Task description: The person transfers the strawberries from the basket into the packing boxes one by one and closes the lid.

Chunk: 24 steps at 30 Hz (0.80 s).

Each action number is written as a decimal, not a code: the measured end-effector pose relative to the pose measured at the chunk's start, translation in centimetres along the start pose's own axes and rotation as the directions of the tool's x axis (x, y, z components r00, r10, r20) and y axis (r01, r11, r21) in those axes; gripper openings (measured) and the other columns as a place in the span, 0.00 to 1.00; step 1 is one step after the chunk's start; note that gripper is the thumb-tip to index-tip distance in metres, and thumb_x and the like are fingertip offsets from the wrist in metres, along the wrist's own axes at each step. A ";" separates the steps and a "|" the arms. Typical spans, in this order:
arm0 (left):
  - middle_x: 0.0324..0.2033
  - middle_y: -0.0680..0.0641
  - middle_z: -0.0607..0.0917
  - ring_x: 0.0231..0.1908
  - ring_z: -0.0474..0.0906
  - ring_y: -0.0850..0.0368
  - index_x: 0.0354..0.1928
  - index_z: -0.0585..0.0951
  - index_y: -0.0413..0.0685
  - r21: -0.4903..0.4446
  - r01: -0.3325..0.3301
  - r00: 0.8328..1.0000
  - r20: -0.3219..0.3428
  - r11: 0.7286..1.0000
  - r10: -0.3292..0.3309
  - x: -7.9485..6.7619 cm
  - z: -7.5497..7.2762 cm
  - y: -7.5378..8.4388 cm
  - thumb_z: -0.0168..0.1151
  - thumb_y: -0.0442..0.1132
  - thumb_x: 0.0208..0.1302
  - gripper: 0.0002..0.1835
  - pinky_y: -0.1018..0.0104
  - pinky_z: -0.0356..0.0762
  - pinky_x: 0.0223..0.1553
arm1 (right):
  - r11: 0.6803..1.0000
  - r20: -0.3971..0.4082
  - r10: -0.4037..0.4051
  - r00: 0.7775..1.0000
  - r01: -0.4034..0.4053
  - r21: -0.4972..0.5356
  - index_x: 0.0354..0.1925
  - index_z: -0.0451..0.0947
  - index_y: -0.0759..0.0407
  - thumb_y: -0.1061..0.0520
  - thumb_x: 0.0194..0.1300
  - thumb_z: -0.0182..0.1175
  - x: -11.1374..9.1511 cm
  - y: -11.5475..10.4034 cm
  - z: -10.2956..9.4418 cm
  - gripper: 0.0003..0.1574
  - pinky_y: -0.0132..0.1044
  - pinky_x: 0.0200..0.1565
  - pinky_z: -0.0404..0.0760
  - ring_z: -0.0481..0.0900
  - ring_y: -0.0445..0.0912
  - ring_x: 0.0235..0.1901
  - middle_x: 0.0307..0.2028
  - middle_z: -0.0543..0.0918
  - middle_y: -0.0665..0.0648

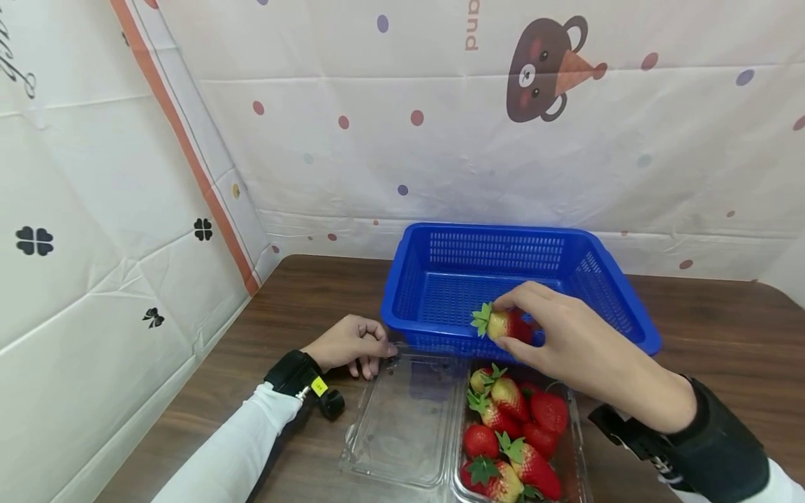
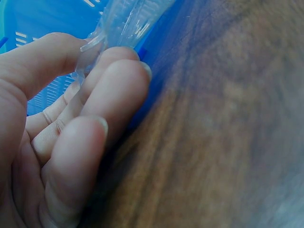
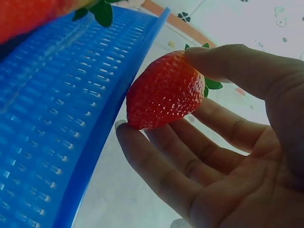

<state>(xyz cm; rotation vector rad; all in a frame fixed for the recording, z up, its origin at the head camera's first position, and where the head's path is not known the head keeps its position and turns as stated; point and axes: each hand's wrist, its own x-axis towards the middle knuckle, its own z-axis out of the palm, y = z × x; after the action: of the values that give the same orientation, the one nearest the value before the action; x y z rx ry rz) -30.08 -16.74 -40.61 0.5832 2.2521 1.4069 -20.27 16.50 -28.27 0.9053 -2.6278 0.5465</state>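
My right hand [image 1: 566, 332] pinches a strawberry [image 1: 501, 325] between thumb and fingers, over the front rim of a blue plastic basket [image 1: 440, 293]. In the right wrist view that strawberry [image 3: 164, 92] is red, its green leaves at the thumb side. My left hand [image 1: 355, 344] grips the corner of the clear plastic lid [image 1: 405, 419]; the left wrist view shows thumb and fingers around the thin plastic edge [image 2: 128, 23]. The lid lies folded open, joined to a clear box [image 1: 580, 447] holding several strawberries [image 1: 549, 412], some with pale yellow tops, below my right hand.
The basket stands at the back of the brown wooden table [image 1: 314, 293], close to a white printed cloth [image 1: 352, 161]. A second cloth wall [image 1: 113, 300] runs along the table's left side. Both wrists carry black straps with cameras.
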 end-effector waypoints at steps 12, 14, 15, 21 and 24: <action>0.17 0.45 0.83 0.16 0.79 0.54 0.31 0.79 0.45 0.012 -0.004 1.000 0.000 1.000 0.004 0.1 0.0 0.0 0.68 0.51 0.58 0.16 0.71 0.75 0.12 | 0.991 0.015 -0.136 0.991 0.136 0.008 0.48 0.76 0.49 0.57 0.51 0.74 -1.8 0.1 -0.1 0.25 0.36 0.36 0.85 0.77 0.35 0.40 0.44 0.79 0.44; 0.17 0.45 0.83 0.16 0.79 0.54 0.31 0.79 0.45 0.013 -0.005 1.000 -0.002 1.000 0.005 0.1 0.0 0.0 0.68 0.51 0.58 0.16 0.71 0.74 0.12 | 0.990 0.045 -0.139 0.989 0.138 0.023 0.48 0.76 0.48 0.56 0.52 0.73 -2.0 0.0 -0.1 0.24 0.34 0.36 0.84 0.76 0.34 0.40 0.44 0.78 0.42; 0.17 0.45 0.83 0.16 0.79 0.54 0.31 0.79 0.45 0.014 -0.005 1.000 -0.003 1.000 0.005 0.1 0.0 0.0 0.68 0.51 0.58 0.16 0.71 0.74 0.12 | 0.990 0.061 -0.142 0.988 0.140 0.034 0.48 0.76 0.48 0.56 0.53 0.72 -2.0 0.0 -0.1 0.24 0.33 0.36 0.84 0.76 0.33 0.39 0.44 0.78 0.42; 0.17 0.45 0.83 0.16 0.79 0.53 0.32 0.80 0.45 0.008 0.004 1.000 0.001 1.000 -0.004 0.1 -0.1 0.0 0.68 0.51 0.59 0.16 0.71 0.75 0.12 | 0.975 0.121 -0.212 0.970 0.202 0.090 0.48 0.75 0.49 0.58 0.54 0.71 -2.3 -0.1 0.0 0.23 0.30 0.32 0.81 0.73 0.33 0.34 0.43 0.76 0.41; 0.17 0.44 0.83 0.16 0.79 0.52 0.32 0.80 0.45 0.004 0.005 1.000 0.002 1.000 -0.005 0.1 -0.1 0.0 0.68 0.51 0.59 0.16 0.71 0.75 0.12 | 0.969 0.137 -0.233 0.963 0.218 0.114 0.48 0.75 0.49 0.58 0.55 0.70 -2.4 -0.3 0.2 0.23 0.29 0.31 0.81 0.73 0.33 0.33 0.42 0.76 0.41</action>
<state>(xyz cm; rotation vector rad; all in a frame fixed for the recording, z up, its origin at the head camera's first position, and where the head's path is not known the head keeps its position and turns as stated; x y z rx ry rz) -30.22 -16.71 -40.57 0.5799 2.2537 1.3988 -18.31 17.48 -29.32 1.3048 -2.5967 0.5725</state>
